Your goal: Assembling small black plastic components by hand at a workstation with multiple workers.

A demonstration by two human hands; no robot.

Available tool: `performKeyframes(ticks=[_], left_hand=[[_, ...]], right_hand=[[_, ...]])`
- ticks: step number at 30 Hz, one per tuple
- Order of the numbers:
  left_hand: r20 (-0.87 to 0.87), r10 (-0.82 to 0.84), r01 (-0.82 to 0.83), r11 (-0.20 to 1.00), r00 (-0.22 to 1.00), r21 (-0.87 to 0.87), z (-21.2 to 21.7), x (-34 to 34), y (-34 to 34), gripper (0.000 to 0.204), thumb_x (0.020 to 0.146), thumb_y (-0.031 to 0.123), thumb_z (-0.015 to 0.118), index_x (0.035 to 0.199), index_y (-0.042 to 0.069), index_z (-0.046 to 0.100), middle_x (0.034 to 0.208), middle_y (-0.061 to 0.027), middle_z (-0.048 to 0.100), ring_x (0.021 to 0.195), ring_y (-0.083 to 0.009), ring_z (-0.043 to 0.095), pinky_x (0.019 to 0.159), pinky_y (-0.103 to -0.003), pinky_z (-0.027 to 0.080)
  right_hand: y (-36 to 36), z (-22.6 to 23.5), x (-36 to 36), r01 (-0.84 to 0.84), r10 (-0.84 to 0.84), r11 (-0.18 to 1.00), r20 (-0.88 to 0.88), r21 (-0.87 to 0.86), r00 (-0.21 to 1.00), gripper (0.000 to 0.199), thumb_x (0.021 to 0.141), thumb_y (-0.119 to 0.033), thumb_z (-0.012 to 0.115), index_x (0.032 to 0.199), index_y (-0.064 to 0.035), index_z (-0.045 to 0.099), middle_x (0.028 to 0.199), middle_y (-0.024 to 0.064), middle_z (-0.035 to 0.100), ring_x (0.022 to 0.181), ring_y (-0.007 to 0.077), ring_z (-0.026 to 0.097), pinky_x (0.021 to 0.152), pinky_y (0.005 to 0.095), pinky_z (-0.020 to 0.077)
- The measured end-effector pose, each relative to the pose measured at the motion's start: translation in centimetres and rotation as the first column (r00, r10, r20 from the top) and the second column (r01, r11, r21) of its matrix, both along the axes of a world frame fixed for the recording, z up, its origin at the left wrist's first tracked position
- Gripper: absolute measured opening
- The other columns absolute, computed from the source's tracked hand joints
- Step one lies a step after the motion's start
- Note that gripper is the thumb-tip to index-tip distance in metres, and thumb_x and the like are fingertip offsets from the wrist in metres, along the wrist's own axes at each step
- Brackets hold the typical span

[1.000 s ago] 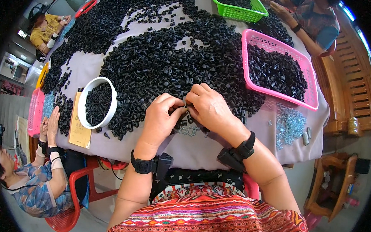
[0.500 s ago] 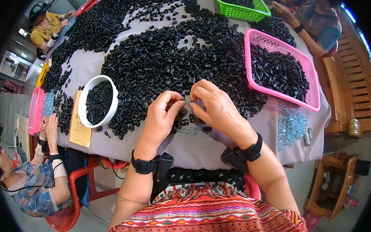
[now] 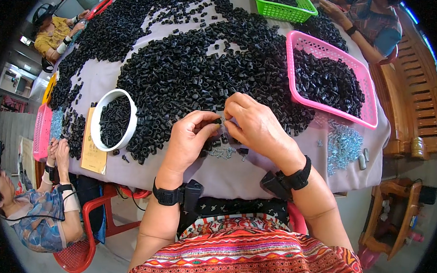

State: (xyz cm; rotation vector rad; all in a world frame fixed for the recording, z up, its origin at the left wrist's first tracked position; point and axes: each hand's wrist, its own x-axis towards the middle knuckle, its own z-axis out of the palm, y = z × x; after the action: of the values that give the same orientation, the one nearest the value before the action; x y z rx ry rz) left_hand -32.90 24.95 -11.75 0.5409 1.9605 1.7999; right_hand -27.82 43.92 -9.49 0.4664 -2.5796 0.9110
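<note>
My left hand [image 3: 188, 137] is closed, thumb and forefinger pinching a small black plastic part that is mostly hidden. Its fingertips almost meet those of my right hand [image 3: 256, 129], which is also pinched; whatever it holds is too small and covered to make out. Both hands hover at the near edge of a large pile of short black plastic pieces [image 3: 192, 80]. Just beneath them, a few small metal springs [image 3: 222, 152] lie on the grey cloth.
Left of my hands stands a white bowl [image 3: 96, 125] of thin black parts, beside a yellow booklet [image 3: 92, 162]. To the right are a pink basket [image 3: 369, 119] of black pieces and a heap of springs [image 3: 344, 149]. A green basket [image 3: 284, 12] sits farther back. Several co-workers sit around the table.
My left fingers have shifted slightly and their pinch has rolled a little around the small part. My right hand stays nearly in place, and the view has moved very slightly.
</note>
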Motion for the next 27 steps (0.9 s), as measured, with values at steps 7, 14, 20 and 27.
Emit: performKeyframes(ticks=[7,14,20,27], left_hand=[[-0.166,-0.039,0.026,0.996,0.985,-0.08,0.8,0.0,0.2,0.019,0.092,-0.002,0.061,0.11,-0.002,0.066,0.098,-0.0028,0.065,0.084,-0.0089,0.063,0.076,-0.023,0.051],[-0.184,0.035,-0.045,0.998,0.982,-0.05,0.2,-0.2,0.1,0.019,0.091,-0.004,0.061,0.109,-0.002,0.067,0.096,-0.0032,0.061,0.084,-0.0086,0.059,0.079,-0.023,0.049],[-0.182,0.056,-0.049,0.998,0.982,0.041,-0.1,-0.3,-0.1,0.016,0.091,-0.001,0.065,0.107,0.001,0.067,0.095,0.0027,0.06,0.083,-0.0057,0.055,0.076,-0.02,0.046],[0.009,0.057,-0.057,0.985,0.998,0.16,0.2,-0.1,0.1,0.018,0.093,0.003,0.065,0.111,0.003,0.066,0.093,0.0028,0.064,0.078,-0.0034,0.054,0.07,-0.018,0.044]], right_hand=[[-0.1,0.1,0.1,-0.01,0.01,1.0,0.016,0.026,1.0,0.012,0.08,-0.01,0.065,0.087,-0.0012,0.06,0.088,0.0123,0.056,0.086,0.0312,0.06,0.072,0.0394,0.0532],[-0.2,0.4,0.2,-0.029,0.03,0.999,0.044,-0.037,0.999,0.012,0.081,-0.01,0.065,0.086,-0.0012,0.059,0.088,0.0129,0.056,0.086,0.0322,0.06,0.073,0.0402,0.0531],[-0.2,0.2,0.2,-0.039,0.046,0.996,0.086,-0.078,0.995,0.013,0.08,-0.011,0.066,0.086,-0.0015,0.058,0.088,0.0132,0.056,0.084,0.0336,0.061,0.072,0.0419,0.0526],[-0.2,0.2,0.3,-0.056,0.069,0.992,0.12,-0.113,0.99,0.014,0.082,-0.007,0.067,0.089,0.0007,0.058,0.094,0.013,0.058,0.08,0.0326,0.062,0.069,0.0386,0.0523]])
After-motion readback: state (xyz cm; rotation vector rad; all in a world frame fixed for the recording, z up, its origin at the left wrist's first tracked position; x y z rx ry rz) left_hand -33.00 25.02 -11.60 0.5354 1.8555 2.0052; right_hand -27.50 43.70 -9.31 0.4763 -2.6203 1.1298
